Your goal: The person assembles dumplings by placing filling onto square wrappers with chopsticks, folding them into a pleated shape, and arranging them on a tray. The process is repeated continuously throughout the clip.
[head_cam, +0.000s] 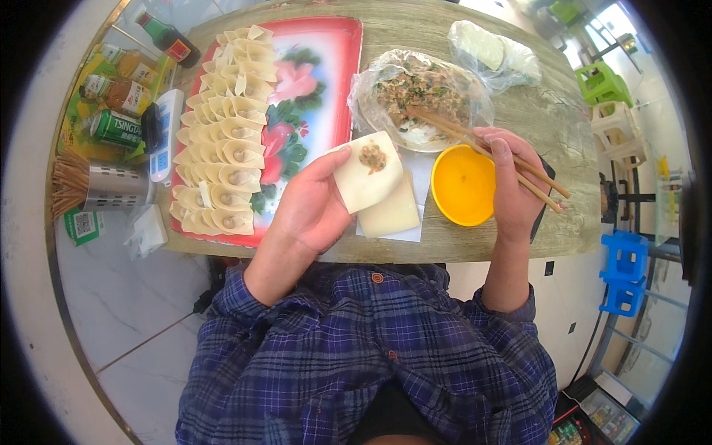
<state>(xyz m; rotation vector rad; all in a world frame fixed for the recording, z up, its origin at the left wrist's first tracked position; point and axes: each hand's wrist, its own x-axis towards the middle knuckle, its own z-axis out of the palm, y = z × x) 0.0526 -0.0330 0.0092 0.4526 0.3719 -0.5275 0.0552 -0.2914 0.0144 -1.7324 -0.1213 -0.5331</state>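
My left hand [314,203] holds a square dough wrapper [370,183] with a dab of meat filling [372,157] near its upper edge. Below and to the right lies a stack of wrappers [392,214] on white paper. Wooden chopsticks [489,153] are in my right hand [514,183], their tips in the bowl of minced filling [423,92], which is lined with clear plastic. Beside my right hand stands a yellow bowl [463,186]; what it holds I cannot tell. Rows of folded wontons [228,133] fill the left part of a red-rimmed floral tray [356,55].
A plastic bag with wrappers [489,53] lies at the back right. Left of the tray are a glass bottle [169,41], a green can [117,128], a white power strip [167,136] and a metal holder of chopsticks [117,183]. A dark object lies partly behind my right hand.
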